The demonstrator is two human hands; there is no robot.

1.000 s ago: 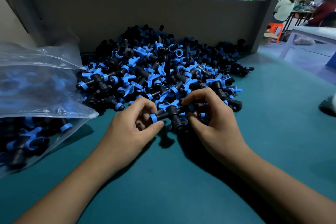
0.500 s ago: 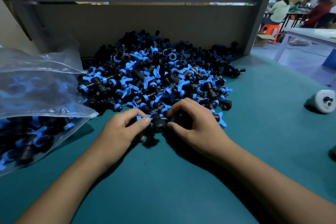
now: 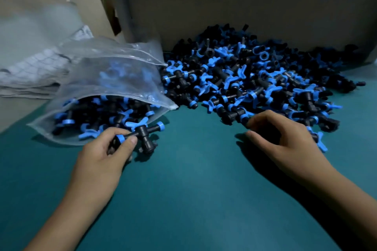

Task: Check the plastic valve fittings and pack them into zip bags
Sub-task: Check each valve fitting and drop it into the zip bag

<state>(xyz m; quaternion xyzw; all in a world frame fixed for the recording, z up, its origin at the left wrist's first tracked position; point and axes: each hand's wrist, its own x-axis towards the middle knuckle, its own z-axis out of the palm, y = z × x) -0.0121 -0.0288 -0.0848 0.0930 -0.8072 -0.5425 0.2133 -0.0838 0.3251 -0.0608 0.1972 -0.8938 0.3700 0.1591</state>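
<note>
The left hand (image 3: 102, 155) covers one end of the valve fitting (image 3: 140, 134) it holds, so the grip of the fingers under that end cannot be seen. The right hand (image 3: 285, 140) hides whatever lies beneath its curled fingers at the near edge of the pile of fittings (image 3: 255, 79). Fittings deep in the pile's far side merge into dark shapes. The zip bag (image 3: 110, 87) blurs the fittings under its upper film. A pale folded stack (image 3: 30, 71) behind the bag is smeared and cut off by the left edge. Both forearms run out of the bottom edge.
</note>
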